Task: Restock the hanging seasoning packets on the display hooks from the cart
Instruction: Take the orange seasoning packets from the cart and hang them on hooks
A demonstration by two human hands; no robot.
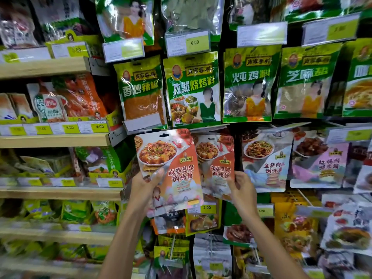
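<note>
Our left hand (148,179) pinches the glossy orange foil packet (177,168) at its seven-o'clock edge; our right hand (241,188) grips its hung twin (217,164). We judge it light, floppy and slick, so it is better held nearer the twelve-o'clock hang hole (164,135).

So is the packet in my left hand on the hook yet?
Not yet: the packet tilts in the left hand, its hang hole empty.

Two tofu-sauce packets overlapping.
Glossy orange-and-white flat plastic packet (173,170) upright, slightly tilted, covering left edge of identical packet (218,162) behind; both just above yellow 3.00 price tag (207,207).

Two hands (148,185) and two orange mapo-tofu sauce packets (179,168).
</note>
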